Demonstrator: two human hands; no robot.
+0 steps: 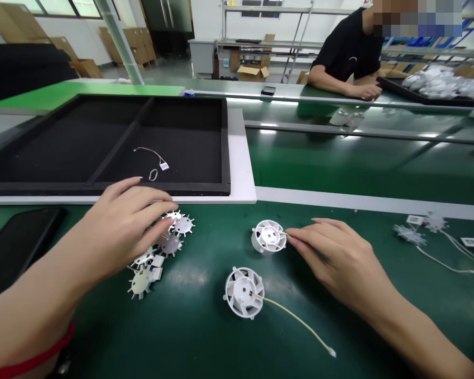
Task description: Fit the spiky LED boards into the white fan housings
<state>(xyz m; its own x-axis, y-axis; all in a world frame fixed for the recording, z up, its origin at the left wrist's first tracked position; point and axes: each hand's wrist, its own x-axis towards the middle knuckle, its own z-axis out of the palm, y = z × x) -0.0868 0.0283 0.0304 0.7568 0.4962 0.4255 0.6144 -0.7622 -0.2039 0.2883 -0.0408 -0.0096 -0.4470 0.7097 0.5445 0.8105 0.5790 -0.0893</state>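
Pinching narrowly, with thumb and fingertips of the right hand, the thin pale-yellow wire of the smaller-looking round white plastic fan, placed upon the glossy dark-green table. Just in front, can see another round white plastic fan, with its own yellowish wire stretched toward lower right. Holding the left hand half curled over the flat pale spoked discs; cannot tell about any grip there. Behind, can see a large black divided tray.
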